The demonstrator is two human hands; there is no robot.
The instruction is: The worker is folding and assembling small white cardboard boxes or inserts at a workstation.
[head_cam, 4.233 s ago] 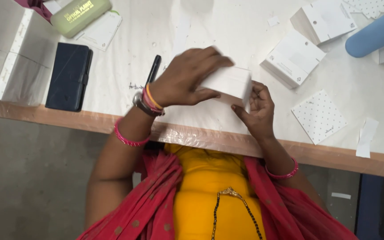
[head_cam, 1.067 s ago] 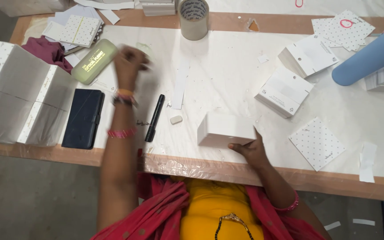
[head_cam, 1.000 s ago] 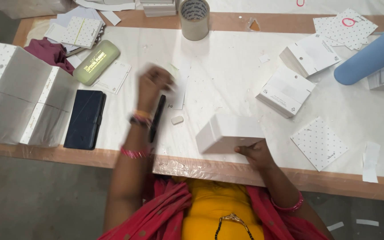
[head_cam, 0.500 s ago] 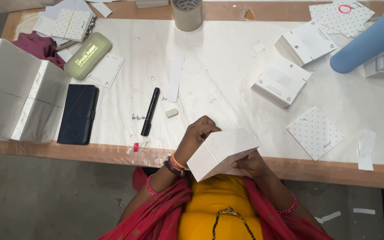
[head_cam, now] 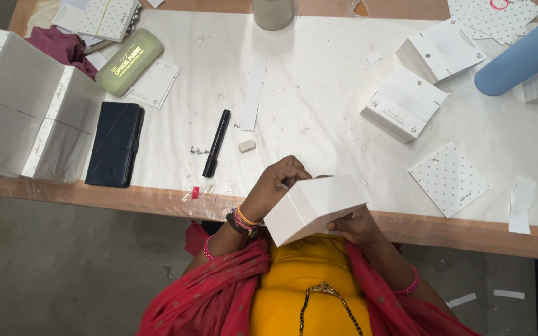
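A plain white cardboard box [head_cam: 316, 207] is held tilted over the near table edge, close to my body. My left hand [head_cam: 279, 182] curls over its top far corner, fingers pressed on the edge. Beneath the box, my right hand [head_cam: 354, 224] supports its underside, mostly hidden by it. A black marker pen [head_cam: 216, 142] and a small white eraser [head_cam: 246, 145] lie on the white table cover just beyond my left hand.
A dark phone case [head_cam: 116, 144], a green glasses case [head_cam: 129, 61] and folded white card sheets [head_cam: 23, 106] sit at the left. Flat white boxes [head_cam: 404, 103], dotted cards [head_cam: 448, 178], a blue roll [head_cam: 521, 56] and a tape roll [head_cam: 273, 12] lie farther back and right.
My left hand came back from the far left of the table and now grips the box. The box was lifted off the table and tilted toward me.
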